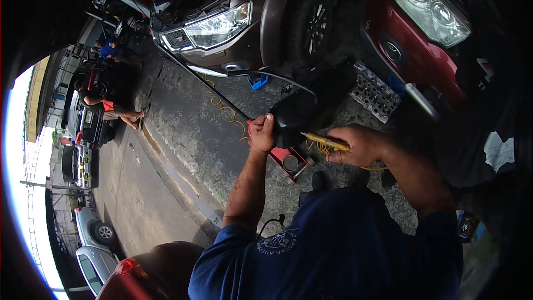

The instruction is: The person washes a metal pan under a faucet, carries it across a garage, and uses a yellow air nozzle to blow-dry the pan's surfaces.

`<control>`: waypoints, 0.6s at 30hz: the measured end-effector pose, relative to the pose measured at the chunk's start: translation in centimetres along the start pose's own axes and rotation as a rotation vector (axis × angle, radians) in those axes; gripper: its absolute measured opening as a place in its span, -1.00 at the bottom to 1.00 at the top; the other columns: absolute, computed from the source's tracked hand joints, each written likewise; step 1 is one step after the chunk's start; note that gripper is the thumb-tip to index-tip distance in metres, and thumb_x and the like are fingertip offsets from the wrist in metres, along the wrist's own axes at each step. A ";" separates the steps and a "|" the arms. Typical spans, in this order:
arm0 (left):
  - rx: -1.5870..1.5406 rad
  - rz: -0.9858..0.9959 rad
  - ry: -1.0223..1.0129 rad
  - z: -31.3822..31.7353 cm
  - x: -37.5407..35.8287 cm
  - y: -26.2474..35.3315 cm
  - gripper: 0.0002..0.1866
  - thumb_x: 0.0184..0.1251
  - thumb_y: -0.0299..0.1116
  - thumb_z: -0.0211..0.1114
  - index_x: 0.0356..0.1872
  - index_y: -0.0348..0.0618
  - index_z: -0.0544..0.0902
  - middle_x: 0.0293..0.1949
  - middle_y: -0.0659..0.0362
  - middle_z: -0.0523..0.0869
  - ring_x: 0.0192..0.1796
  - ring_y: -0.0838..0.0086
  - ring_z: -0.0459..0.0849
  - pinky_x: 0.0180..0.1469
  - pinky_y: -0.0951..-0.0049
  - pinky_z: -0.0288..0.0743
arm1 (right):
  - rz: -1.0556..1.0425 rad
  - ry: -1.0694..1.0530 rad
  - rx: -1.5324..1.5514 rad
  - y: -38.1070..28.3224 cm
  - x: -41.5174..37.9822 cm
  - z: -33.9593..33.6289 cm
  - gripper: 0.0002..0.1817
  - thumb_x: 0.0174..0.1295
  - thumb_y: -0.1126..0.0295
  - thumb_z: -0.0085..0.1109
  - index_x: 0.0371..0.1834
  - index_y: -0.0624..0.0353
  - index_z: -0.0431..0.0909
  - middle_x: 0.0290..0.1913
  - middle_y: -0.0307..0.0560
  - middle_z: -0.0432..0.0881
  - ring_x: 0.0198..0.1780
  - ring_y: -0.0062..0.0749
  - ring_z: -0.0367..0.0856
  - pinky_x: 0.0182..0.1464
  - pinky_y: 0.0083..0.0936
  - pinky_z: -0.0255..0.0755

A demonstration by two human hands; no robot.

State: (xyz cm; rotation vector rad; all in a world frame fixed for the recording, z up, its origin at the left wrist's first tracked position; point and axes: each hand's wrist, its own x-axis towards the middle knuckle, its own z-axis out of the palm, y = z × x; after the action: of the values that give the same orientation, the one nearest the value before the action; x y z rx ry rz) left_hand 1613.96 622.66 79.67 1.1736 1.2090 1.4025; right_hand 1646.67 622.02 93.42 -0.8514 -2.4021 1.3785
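Observation:
My left hand (262, 135) is closed on the edge of a large black plastic panel (294, 111), its thumb lying on top. From the panel a thin curved edge arcs up toward the brown car. My right hand (355, 145) is wrapped round a yellow air blow gun (326, 142), its metal tip pointing left at the panel's lower part. A yellow coiled hose (317, 148) hangs about the blow gun. Below the panel, a red floor jack (288, 162) sits on the ground, with a long dark handle (205, 82) running up to the left.
A brown car (244, 44) stands ahead, and a red bumper with a headlight (427, 5) lies to the right. Near it is a metal cylinder head (375, 91). A blue tray (257, 81) is by the brown car. At left, a person (105, 105) sits near parked vehicles.

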 end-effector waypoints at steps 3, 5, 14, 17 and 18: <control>-0.024 0.033 -0.074 -0.7 0.2 0.1 -0.50 0.56 0.07 0.20 -0.21 -0.27 0.72 -0.29 0.24 0.77 -0.31 0.61 0.64 -0.25 0.55 0.48 | 0.257 0.279 0.020 5.9 0.0 -3.3 -0.45 0.31 -0.12 0.31 -0.13 0.26 0.59 -0.29 0.10 0.68 -0.22 -0.11 0.68 -0.12 -0.22 0.51; -0.037 0.013 -0.116 -1.3 0.1 0.4 -0.47 0.55 0.09 0.21 -0.12 -0.30 0.72 -0.21 0.18 0.79 -0.23 0.55 0.70 -0.16 0.52 0.53 | 0.512 0.468 -0.064 11.0 -0.1 -6.4 -0.36 0.32 -0.22 0.22 -0.14 0.29 0.58 -0.33 0.07 0.67 -0.22 -0.18 0.70 -0.14 -0.23 0.52; -0.133 -0.001 -0.090 0.5 0.9 0.7 -0.51 0.55 0.02 0.24 -0.14 -0.32 0.73 -0.20 0.19 0.78 -0.21 0.56 0.66 -0.10 0.49 0.52 | 0.444 0.423 -0.074 10.1 -0.6 -6.5 -0.41 0.30 -0.17 0.27 -0.11 0.25 0.63 -0.28 0.10 0.70 -0.17 -0.10 0.71 -0.08 -0.20 0.52; -0.183 -0.025 -0.055 2.3 1.3 1.7 -0.50 0.55 0.03 0.24 -0.10 -0.35 0.72 -0.16 0.15 0.79 -0.19 0.51 0.69 -0.07 0.45 0.56 | 0.531 0.487 -0.026 11.7 -0.5 -6.7 -0.42 0.32 -0.17 0.26 -0.06 0.21 0.63 -0.23 0.11 0.70 -0.17 -0.12 0.70 -0.09 -0.23 0.51; -0.198 -0.043 -0.029 2.8 1.4 1.9 -0.49 0.54 0.03 0.24 -0.09 -0.36 0.72 -0.15 0.14 0.79 -0.19 0.50 0.71 -0.07 0.44 0.57 | 0.412 0.404 -0.015 9.2 -0.2 -5.0 -0.44 0.31 -0.16 0.27 -0.13 0.21 0.61 -0.26 0.12 0.68 -0.18 -0.10 0.69 -0.12 -0.20 0.50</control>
State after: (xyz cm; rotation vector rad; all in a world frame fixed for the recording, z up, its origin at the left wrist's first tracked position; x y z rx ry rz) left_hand 1616.46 624.21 81.92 1.0207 1.0432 1.4330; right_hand 1652.54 628.99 88.20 -1.5288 -2.0004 1.1657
